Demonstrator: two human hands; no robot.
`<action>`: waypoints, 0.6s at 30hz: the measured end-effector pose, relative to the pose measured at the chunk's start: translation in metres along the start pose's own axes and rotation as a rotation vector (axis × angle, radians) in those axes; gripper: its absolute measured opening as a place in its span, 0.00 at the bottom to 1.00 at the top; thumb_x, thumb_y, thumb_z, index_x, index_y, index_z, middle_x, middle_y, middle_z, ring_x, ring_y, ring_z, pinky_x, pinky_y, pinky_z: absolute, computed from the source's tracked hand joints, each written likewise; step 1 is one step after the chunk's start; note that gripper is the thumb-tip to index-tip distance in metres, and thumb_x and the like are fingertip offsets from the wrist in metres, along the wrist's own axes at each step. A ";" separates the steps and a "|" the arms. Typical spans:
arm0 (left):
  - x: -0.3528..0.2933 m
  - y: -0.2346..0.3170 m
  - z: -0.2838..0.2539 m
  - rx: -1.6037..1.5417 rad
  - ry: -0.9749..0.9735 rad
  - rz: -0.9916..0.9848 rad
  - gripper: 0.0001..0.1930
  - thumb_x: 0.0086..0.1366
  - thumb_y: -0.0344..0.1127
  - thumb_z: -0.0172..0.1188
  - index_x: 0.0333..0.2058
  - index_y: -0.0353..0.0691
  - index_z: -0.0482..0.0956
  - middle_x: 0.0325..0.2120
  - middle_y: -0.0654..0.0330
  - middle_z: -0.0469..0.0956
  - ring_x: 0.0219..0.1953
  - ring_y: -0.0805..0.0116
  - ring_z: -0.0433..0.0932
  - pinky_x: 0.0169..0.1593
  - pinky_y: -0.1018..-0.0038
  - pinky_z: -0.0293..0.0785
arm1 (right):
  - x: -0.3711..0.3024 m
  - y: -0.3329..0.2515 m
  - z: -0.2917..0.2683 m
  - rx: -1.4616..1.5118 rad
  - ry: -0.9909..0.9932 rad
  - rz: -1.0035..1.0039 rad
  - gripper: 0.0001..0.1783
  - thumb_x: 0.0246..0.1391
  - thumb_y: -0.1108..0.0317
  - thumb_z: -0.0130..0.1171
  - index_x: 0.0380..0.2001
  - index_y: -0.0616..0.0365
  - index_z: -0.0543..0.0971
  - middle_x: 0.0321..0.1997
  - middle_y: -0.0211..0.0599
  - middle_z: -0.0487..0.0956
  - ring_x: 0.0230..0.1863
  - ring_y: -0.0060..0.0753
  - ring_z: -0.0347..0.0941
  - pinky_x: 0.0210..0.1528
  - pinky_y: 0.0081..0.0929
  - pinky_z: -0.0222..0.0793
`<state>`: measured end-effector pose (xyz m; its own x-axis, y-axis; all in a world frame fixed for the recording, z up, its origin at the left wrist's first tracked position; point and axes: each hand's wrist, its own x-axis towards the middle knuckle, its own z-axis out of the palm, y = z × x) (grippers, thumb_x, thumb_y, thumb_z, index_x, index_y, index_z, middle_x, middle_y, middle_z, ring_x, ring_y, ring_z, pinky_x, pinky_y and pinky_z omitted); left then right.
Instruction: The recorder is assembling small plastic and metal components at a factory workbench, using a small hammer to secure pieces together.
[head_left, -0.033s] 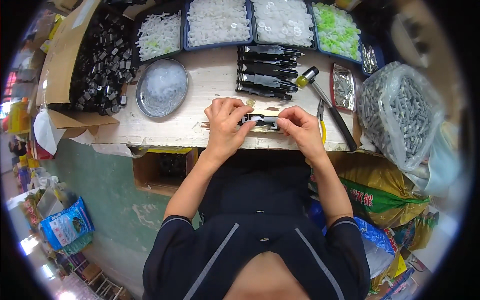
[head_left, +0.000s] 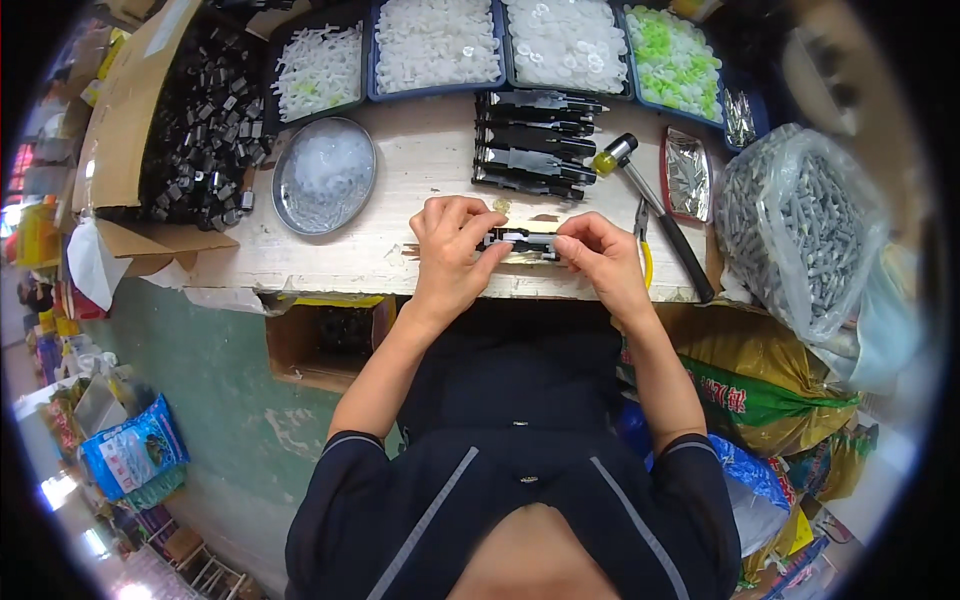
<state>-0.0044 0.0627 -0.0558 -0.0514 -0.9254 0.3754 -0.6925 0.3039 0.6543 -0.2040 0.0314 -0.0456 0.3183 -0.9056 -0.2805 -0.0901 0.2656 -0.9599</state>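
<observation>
Between my hands, close to the bench's front edge, lies a slim black casing with a grey and white plastic insert. My left hand grips its left end, thumb and fingers closed around it. At the other end my right hand pinches the grey part between thumb and fingertips. The fingers cover both ends of the piece. Beyond my hands, several similar black assemblies are stacked in a column. A hammer with a yellow face and black grip lies to the right, beside yellow-handled pliers.
Trays of small white parts and green-white parts line the back. On the left are a carton of black pieces and a round metal dish of whitish, translucent grease-like material. A red tray and a bag of grey parts stand right.
</observation>
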 end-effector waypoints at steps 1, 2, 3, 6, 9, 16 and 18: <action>0.000 0.001 0.000 -0.009 0.001 -0.010 0.12 0.44 0.31 0.66 0.31 0.43 0.79 0.33 0.65 0.72 0.42 0.65 0.65 0.45 0.67 0.53 | 0.000 0.001 -0.001 -0.024 0.006 0.011 0.06 0.50 0.71 0.60 0.32 0.61 0.76 0.23 0.24 0.74 0.24 0.12 0.66 0.26 0.12 0.62; -0.001 0.000 0.001 -0.009 0.001 -0.011 0.12 0.44 0.31 0.66 0.31 0.43 0.79 0.33 0.65 0.72 0.42 0.65 0.65 0.45 0.67 0.53 | 0.000 0.001 -0.001 -0.049 0.013 0.023 0.06 0.50 0.72 0.60 0.32 0.61 0.76 0.22 0.24 0.74 0.24 0.11 0.66 0.26 0.12 0.61; -0.001 -0.001 0.001 0.004 0.001 0.028 0.10 0.44 0.31 0.66 0.29 0.44 0.79 0.32 0.66 0.72 0.42 0.65 0.65 0.45 0.67 0.53 | 0.001 0.000 -0.001 -0.049 0.013 0.023 0.06 0.50 0.72 0.60 0.32 0.61 0.76 0.22 0.24 0.74 0.24 0.11 0.66 0.26 0.12 0.61; -0.002 -0.002 0.002 0.022 0.010 0.083 0.06 0.44 0.30 0.65 0.24 0.45 0.79 0.30 0.68 0.72 0.41 0.66 0.66 0.45 0.67 0.53 | 0.003 -0.003 -0.001 -0.107 0.023 0.071 0.05 0.49 0.73 0.61 0.29 0.61 0.75 0.19 0.23 0.73 0.22 0.11 0.64 0.24 0.12 0.59; -0.001 -0.002 0.003 0.031 0.018 0.104 0.04 0.44 0.29 0.64 0.21 0.45 0.78 0.29 0.68 0.72 0.40 0.66 0.66 0.44 0.67 0.53 | 0.008 -0.002 -0.004 -0.106 0.047 0.101 0.06 0.47 0.74 0.61 0.25 0.60 0.73 0.16 0.22 0.71 0.19 0.10 0.62 0.21 0.12 0.57; 0.005 -0.002 0.003 0.013 0.003 0.123 0.06 0.43 0.29 0.65 0.23 0.45 0.79 0.29 0.67 0.73 0.39 0.66 0.67 0.43 0.68 0.54 | 0.015 0.002 -0.009 -0.169 0.021 0.094 0.07 0.49 0.72 0.60 0.24 0.56 0.71 0.16 0.19 0.68 0.15 0.09 0.58 0.16 0.11 0.52; 0.005 -0.002 0.003 0.027 0.002 0.119 0.05 0.44 0.28 0.65 0.22 0.44 0.78 0.29 0.66 0.73 0.38 0.65 0.67 0.43 0.68 0.55 | 0.016 0.006 -0.011 -0.270 0.017 0.076 0.06 0.48 0.71 0.60 0.24 0.56 0.72 0.16 0.19 0.69 0.16 0.10 0.59 0.17 0.13 0.53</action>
<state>-0.0056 0.0572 -0.0569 -0.1331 -0.8825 0.4511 -0.7008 0.4057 0.5868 -0.2098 0.0144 -0.0559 0.2854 -0.8925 -0.3493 -0.3624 0.2369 -0.9014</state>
